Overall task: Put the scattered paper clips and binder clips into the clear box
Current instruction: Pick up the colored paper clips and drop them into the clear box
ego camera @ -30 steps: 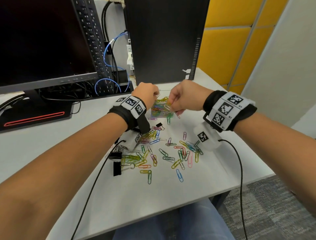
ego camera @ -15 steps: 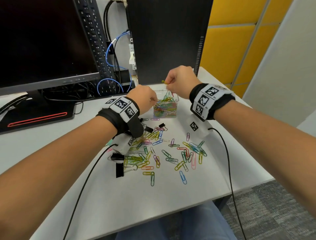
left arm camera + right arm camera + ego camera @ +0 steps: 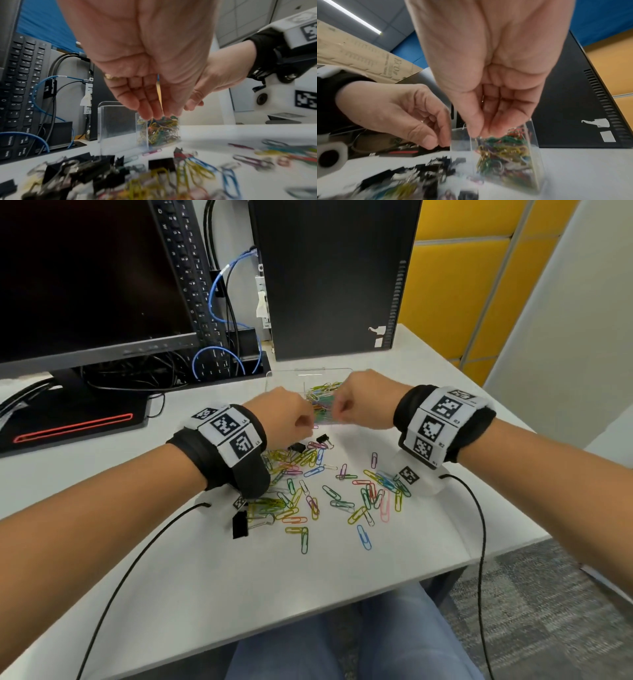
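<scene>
The clear box [image 3: 294, 381] stands at the back of the table with its lid up, and a heap of coloured clips [image 3: 323, 395] fills its right part. My left hand [image 3: 301, 422] hovers at the box's front left and pinches a yellow paper clip [image 3: 159, 94]. My right hand [image 3: 337, 412] hangs over the box's front rim, fingertips [image 3: 476, 134] bunched together, and no clip shows between them. Scattered paper clips [image 3: 329, 491] lie on the table in front of the box. Black binder clips [image 3: 239, 523] [image 3: 322, 438] lie among them.
A monitor [image 3: 85, 285], an upright keyboard [image 3: 191, 285], a black computer tower [image 3: 332, 275] and tangled cables [image 3: 222, 364] stand behind the box. The table's front edge [image 3: 308, 604] runs just above my knees. Black wrist cables [image 3: 137, 549] trail across the table.
My right hand rose above the box with a yellow clip, then came back down to the box's front rim. My left hand stayed beside the box.
</scene>
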Demonstrator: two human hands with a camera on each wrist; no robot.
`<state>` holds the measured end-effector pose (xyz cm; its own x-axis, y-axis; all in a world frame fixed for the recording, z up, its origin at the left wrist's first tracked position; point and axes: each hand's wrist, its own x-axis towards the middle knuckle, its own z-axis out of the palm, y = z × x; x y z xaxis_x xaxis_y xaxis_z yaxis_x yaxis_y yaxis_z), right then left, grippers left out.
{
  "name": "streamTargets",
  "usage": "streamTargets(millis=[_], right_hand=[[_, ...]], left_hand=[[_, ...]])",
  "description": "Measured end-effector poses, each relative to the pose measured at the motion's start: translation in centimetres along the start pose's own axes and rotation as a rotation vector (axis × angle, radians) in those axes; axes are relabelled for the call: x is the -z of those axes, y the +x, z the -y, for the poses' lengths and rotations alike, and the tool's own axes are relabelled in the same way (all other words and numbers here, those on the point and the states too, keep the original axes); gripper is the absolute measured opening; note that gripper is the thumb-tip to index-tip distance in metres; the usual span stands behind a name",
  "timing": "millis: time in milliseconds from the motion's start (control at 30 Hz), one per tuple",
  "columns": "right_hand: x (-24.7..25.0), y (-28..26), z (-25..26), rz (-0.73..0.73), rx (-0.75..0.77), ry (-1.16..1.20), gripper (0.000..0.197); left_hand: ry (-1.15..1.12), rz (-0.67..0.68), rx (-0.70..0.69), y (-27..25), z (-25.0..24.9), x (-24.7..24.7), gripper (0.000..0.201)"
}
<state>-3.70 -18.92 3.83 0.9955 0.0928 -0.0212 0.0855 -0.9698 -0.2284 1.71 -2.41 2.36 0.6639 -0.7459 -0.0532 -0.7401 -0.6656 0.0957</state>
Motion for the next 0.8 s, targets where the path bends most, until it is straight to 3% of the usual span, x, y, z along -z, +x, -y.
streamTargets(millis=[133, 267, 433, 533, 600, 800], right_hand=[[-1.5, -2.4, -0.6, 0.225, -0.04, -0.058, 0.03], [-2.0, -4.2, -0.8, 0.34, -0.067, -0.125, 0.035], [-1.6, -5.9, -0.2, 0.422, -0.037, -0.166, 0.033], [-1.7, -6.8, -0.2, 0.49, -0.072, -0.197, 0.063], [-2.1, -7.1, -0.1, 0.503, -0.09, -0.198, 0.071], [-3.0, -7.2, 1.1, 0.405, -0.061, -0.195, 0.049]], left_hand=[[0.062, 0.213, -0.048, -2.0, -1.4, -1.1, 0.023], [0.103, 0.355, -0.089, -3.4, -2.4, -1.6, 0.034], [0.09, 0.422, -0.123, -4.7, -2.8, -1.0, 0.045], [0.115, 0.461, -0.112, -5.6, -2.6, -1.3, 0.063], [0.131, 0.461, -0.116, -6.0, -2.7, -1.7, 0.07], [0.103, 0.386, -0.103, -6.2, -3.1, -2.3, 0.05]])
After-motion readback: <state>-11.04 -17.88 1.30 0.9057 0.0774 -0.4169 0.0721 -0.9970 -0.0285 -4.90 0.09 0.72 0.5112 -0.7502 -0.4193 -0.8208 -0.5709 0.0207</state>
